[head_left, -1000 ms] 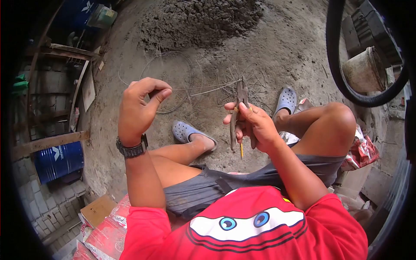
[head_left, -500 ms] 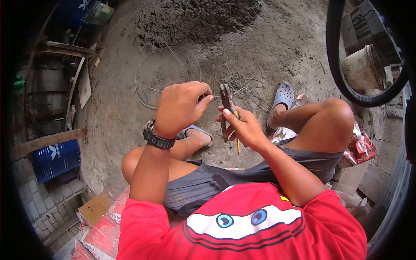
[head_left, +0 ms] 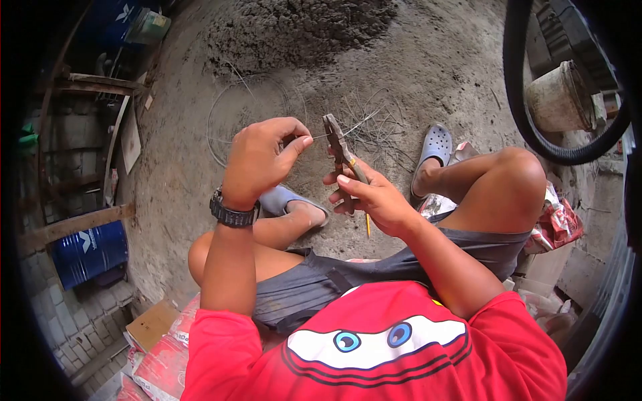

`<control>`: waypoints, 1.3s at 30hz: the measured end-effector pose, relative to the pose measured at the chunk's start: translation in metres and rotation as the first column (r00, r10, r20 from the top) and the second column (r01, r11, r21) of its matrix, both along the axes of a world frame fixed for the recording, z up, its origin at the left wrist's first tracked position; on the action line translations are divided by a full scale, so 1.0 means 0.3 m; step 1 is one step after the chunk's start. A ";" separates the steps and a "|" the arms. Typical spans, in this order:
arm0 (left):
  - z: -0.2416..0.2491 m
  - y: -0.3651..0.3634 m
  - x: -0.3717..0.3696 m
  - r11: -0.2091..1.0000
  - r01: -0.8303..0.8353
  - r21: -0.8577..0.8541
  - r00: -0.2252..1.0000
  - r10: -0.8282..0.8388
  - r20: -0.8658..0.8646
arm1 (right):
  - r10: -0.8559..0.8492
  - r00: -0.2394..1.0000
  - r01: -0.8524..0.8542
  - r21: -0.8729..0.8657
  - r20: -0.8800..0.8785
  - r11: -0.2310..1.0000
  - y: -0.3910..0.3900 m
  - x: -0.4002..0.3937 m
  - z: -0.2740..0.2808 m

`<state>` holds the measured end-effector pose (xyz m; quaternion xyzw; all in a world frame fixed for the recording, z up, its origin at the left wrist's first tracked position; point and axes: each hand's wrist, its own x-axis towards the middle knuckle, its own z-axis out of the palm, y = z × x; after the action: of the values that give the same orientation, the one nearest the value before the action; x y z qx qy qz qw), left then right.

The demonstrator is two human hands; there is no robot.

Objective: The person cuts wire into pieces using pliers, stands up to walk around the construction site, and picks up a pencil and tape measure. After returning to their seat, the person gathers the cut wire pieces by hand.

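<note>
My left hand, with a black watch on its wrist, pinches a thin wire between thumb and index finger. My right hand is wrapped around the handles of metal pliers, whose jaws point up and away from me. The wire runs from my left fingertips to the pliers' jaws, and a pale length of it sticks out on the right side. Whether the jaws are fully closed is too small to tell. Behind the hands, a loose coil of wire and a pile of short wire pieces lie on the ground.
A mound of dark wet mix lies at the top. A dirty bucket and a black hose are at the right. Blue drums and wooden boards stand at the left. Red and white bags lie beside me.
Both hands have shifted slightly left, my left hand more so. The pliers now tilt further left, and a length of wire shows to the right of their jaws.
</note>
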<state>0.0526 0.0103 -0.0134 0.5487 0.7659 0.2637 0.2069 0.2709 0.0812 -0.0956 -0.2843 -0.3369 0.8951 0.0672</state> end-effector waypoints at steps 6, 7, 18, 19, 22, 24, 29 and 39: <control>-0.013 0.001 0.034 0.999 0.028 0.032 0.996 -0.025 -0.089 | 0.012 0.999 -0.014 0.039 0.045 0.999 -0.004 0.016 -0.058; -0.012 0.000 0.034 0.999 0.036 0.036 0.995 -0.033 -0.094 | 0.049 0.994 -0.059 0.101 0.098 0.993 -0.005 0.017 -0.058; 0.028 -0.015 0.025 0.996 0.064 0.057 0.995 -0.059 -0.076 | 0.025 0.994 -0.057 0.299 0.109 0.953 -0.025 0.008 -0.053; 0.028 -0.018 0.024 0.996 0.062 0.067 0.996 -0.058 -0.065 | -0.025 0.994 -0.011 0.320 0.108 0.947 -0.030 0.003 -0.056; 0.015 -0.026 0.013 0.997 0.048 0.066 0.996 -0.043 -0.078 | 0.000 0.989 -0.037 0.245 0.148 0.969 -0.018 -0.014 -0.048; 0.005 -0.034 0.006 0.998 0.041 0.053 0.994 -0.035 -0.102 | -0.025 0.982 -0.107 0.659 0.188 0.744 -0.018 -0.019 -0.112; -0.006 -0.040 -0.001 0.996 0.078 -0.031 0.981 -0.083 -0.175 | 0.165 0.886 -0.426 0.620 0.433 0.659 -0.003 -0.007 -0.065; 0.003 -0.020 0.003 0.994 0.112 -0.001 0.985 -0.111 -0.132 | 0.300 0.942 -0.325 0.185 0.154 0.927 -0.013 0.006 -0.013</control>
<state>0.0536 0.0042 -0.0124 0.6077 0.7451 0.2171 0.1687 0.2725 0.0774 -0.0995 -0.2728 -0.4731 0.8350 -0.0680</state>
